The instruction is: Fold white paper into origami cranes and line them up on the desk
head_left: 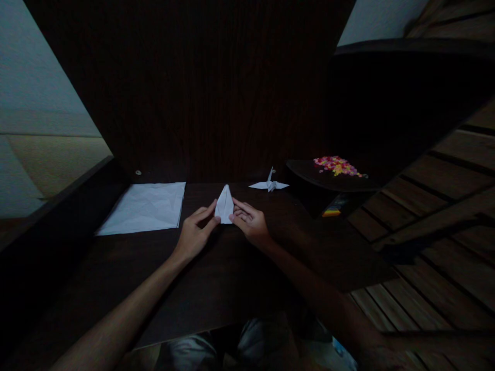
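Folded white paper (225, 207) pinched both sides

Paper at middle of dark desk (216, 281), point facing far. Left hand (195, 230) grips its left edge; right hand (252, 223), the right. Step in hand, I judge: squaring a fold; next move calls for even edges, light touch. Right, slightly farther: winged paper figure (269, 185). Left: flat white sheets (145, 207).

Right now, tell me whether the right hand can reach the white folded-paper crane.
Probably yes: the right hand holds the pointed white folded paper, but nothing visible blocks its way to the crane.
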Demonstrator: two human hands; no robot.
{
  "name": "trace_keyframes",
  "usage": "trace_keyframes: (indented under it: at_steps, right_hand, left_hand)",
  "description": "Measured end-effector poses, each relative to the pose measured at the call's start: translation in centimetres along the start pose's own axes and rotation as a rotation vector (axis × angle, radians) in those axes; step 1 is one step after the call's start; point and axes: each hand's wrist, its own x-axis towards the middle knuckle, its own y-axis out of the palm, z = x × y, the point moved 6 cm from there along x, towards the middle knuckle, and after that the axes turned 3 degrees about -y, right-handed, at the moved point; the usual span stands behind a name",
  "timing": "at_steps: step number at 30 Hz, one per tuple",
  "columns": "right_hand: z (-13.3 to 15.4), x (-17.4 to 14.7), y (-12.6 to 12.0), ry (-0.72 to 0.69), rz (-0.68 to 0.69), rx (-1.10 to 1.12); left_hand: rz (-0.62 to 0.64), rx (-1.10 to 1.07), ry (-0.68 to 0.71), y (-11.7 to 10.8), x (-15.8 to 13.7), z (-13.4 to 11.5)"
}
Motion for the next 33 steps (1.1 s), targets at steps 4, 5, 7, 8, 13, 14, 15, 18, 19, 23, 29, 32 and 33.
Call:
trace_keyframes:
  at_steps: [4, 5, 7, 8, 13, 14, 15, 18, 19, 23, 29, 32, 33]
  right_hand:
    - [0.0, -0.1, 0.0, -0.026, -0.001, -0.043]
    - [0.0, -0.2, 0.0, -0.025, -0.003, -0.051]
    - [0.0, -0.3, -0.1, -0.023, -0.011, -0.059]
    - [0.1, -0.3, -0.2, -0.024, -0.015, -0.060]
    - [0.1, -0.2, -0.3, -0.019, -0.028, -0.051]
    - [0.1, -0.2, -0.3, -0.016, -0.031, -0.042]
    - [0.1, -0.2, -0.3, -0.015, -0.035, -0.029]
    - [0.1, -0.2, -0.2, -0.019, -0.049, 0.014]
    - [0.1, -0.2, -0.2, -0.017, -0.047, 0.028]
    - [-0.3, 0.0, 0.0, 0.037, -0.003, 0.071]
    - [-0.5, -0.1, 0.2, 0.088, 0.072, 0.048]
    - [-0.6, -0.2, 0.2, 0.085, 0.079, 0.039]
    - [-0.7, -0.1, 0.1, 0.081, 0.076, 0.038]
  left_hand:
    - [0.012, 0.010, 0.025, 0.1, 0.0, -0.1]
    - [0.013, 0.006, 0.026, 0.1, 0.0, -0.1]
    - [0.012, -0.009, 0.017, 0.1, 0.0, -0.1]
    - [0.007, -0.018, 0.009, 0.1, -0.1, -0.1]
    - [-0.037, -0.058, -0.047, 0.0, -0.1, 0.3]
    - [-0.049, -0.074, -0.056, 0.0, 0.0, 0.6]
    - [-0.058, -0.094, -0.060, 0.0, 0.0, 0.8]
    - [-0.055, -0.146, -0.046, 0.0, 0.1, 1.2]
    - [-0.054, -0.156, -0.042, 0.0, 0.1, 1.3]
    - [-0.103, -0.194, -0.084, -0.2, 0.2, 1.5]
    - [-0.115, -0.289, -0.169, -0.1, 0.2, 1.6]
    - [-0.097, -0.316, -0.171, -0.1, 0.2, 1.7]
    - [-0.084, -0.321, -0.168, 0.0, 0.2, 1.7]
